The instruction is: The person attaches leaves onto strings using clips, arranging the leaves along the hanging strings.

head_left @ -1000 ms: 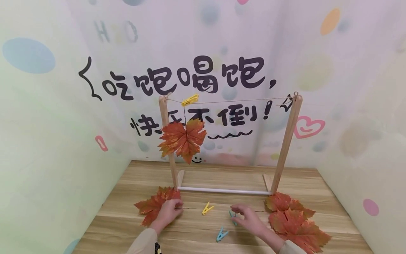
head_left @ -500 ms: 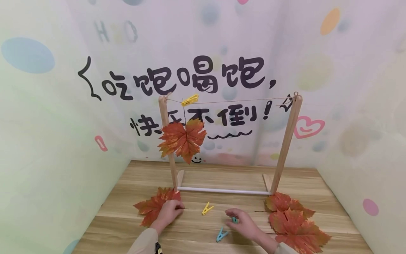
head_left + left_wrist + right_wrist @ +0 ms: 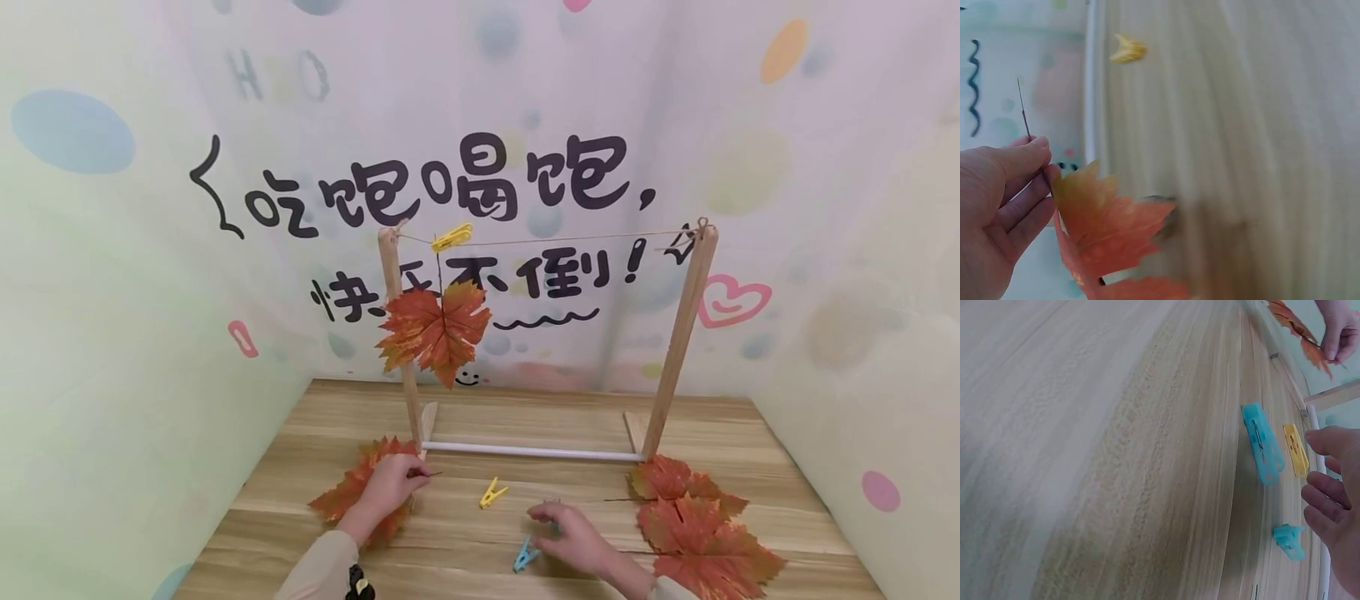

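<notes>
My left hand (image 3: 390,485) pinches the thin dark stem (image 3: 1025,122) of an orange-red artificial maple leaf (image 3: 1110,228) between thumb and fingers. The leaf hangs below the hand, in front of the frame's left foot. My right hand (image 3: 573,540) hovers over the table with relaxed fingers and nothing in them. Beside it lie a blue clothespin (image 3: 1263,444) and a second blue clothespin (image 3: 1289,541), which the fingers mostly hide in the head view. A yellow clothespin (image 3: 492,493) lies between the two hands.
A wooden frame (image 3: 678,342) with a white crossbar (image 3: 532,452) stands behind the hands. From its string (image 3: 570,239) hangs another maple leaf (image 3: 435,329), clipped by a yellow clothespin (image 3: 452,237). More red leaves (image 3: 705,537) lie at the right on the wooden table (image 3: 525,417).
My left hand has taken hold of the leaf by its stem and shifted slightly, lifting and tilting the leaf. My right hand has moved a little to the left over the blue clothespins.
</notes>
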Tool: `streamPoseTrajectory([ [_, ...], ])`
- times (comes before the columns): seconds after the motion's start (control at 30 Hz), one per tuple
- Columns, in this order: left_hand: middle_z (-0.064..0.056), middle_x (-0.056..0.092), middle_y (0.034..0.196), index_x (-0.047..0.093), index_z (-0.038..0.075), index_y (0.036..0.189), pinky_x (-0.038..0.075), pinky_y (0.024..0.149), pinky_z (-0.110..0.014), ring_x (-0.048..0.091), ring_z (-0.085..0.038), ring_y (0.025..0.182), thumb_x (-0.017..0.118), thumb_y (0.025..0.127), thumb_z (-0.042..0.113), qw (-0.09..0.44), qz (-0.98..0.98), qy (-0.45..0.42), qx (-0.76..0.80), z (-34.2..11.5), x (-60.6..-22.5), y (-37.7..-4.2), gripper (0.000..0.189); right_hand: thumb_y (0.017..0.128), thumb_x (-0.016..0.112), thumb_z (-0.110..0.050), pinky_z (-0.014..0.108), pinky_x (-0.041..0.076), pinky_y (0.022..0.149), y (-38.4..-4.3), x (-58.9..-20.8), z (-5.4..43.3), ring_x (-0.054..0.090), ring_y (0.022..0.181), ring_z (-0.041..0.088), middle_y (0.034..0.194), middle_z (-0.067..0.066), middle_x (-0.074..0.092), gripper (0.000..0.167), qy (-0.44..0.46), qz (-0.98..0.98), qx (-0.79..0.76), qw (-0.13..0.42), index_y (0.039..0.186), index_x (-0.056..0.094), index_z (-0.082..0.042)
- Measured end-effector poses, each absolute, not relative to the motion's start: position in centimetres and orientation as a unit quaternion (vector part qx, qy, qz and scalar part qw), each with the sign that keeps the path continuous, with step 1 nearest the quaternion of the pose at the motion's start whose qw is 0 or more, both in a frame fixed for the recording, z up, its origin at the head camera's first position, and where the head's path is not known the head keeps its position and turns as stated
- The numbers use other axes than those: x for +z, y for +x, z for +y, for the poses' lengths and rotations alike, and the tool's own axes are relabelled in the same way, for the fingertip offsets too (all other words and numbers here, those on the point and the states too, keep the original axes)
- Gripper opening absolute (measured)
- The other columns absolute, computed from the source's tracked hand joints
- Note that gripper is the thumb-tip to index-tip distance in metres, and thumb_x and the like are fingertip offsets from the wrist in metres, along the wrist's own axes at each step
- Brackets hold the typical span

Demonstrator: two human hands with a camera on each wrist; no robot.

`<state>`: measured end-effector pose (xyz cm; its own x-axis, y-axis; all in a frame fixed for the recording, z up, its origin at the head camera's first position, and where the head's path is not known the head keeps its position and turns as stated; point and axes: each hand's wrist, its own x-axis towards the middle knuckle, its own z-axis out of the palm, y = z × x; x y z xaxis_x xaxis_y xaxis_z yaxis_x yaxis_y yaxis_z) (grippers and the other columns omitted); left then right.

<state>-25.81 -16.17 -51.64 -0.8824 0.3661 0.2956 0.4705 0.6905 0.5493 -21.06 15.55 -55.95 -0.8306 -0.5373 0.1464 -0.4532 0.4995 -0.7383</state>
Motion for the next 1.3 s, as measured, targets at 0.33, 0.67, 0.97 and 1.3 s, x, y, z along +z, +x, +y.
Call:
streamPoseTrajectory([
  [0.33, -0.004, 0.066, 0.072, 0.070, 0.002, 0.078, 0.050, 0.056, -0.020, 0.059, -0.010, 0.063, 0.071, 0.074, 0.000, 0.056, -0.891, -0.203, -0.403, -15.5, -46.6, -24.9, 0.005, 0.074, 0.070, -0.005, 0.024, 0.047, 0.076, -20.7, -56.7, 15.6, 0.053, 0.093, 0.011, 0.103, 0.004, 0.058, 0.034, -0.370, 0.878, -0.298, 0.050, 0.107, 0.060, -0.001],
  [0.67, -0.005, 0.065, 0.073, 0.068, 0.001, 0.079, 0.049, 0.056, -0.020, 0.058, -0.009, 0.065, 0.071, 0.075, 0.002, 0.037, -0.875, -0.179, -0.448, -14.3, -44.1, -24.5, 0.005, 0.070, 0.065, 0.007, 0.022, 0.049, 0.073, -20.7, -57.5, 15.4, 0.054, 0.087, 0.007, 0.094, -0.002, 0.059, 0.029, -0.351, 0.889, -0.293, 0.033, 0.098, 0.064, -0.003],
  [0.97, 0.001, 0.064, 0.070, 0.066, 0.003, 0.076, 0.050, 0.054, -0.022, 0.057, -0.005, 0.063, 0.072, 0.077, 0.015, 0.045, -0.825, -0.254, -0.503, -13.1, -43.3, -23.8, 0.013, 0.073, 0.068, 0.000, 0.021, 0.048, 0.071, -20.4, -57.5, 15.8, 0.054, 0.083, 0.002, 0.088, -0.009, 0.060, 0.020, -0.352, 0.886, -0.298, 0.037, 0.090, 0.065, -0.010],
  [1.3, -0.006, 0.066, 0.073, 0.067, 0.002, 0.078, 0.050, 0.056, -0.020, 0.059, -0.009, 0.065, 0.072, 0.075, 0.005, 0.020, -0.835, -0.207, -0.510, -10.8, -42.1, -24.4, 0.007, 0.076, 0.070, -0.012, 0.019, 0.047, 0.068, -19.7, -56.3, 16.2, 0.054, 0.084, 0.001, 0.090, -0.010, 0.060, 0.017, -0.412, 0.864, -0.289, 0.011, 0.092, 0.065, -0.011],
])
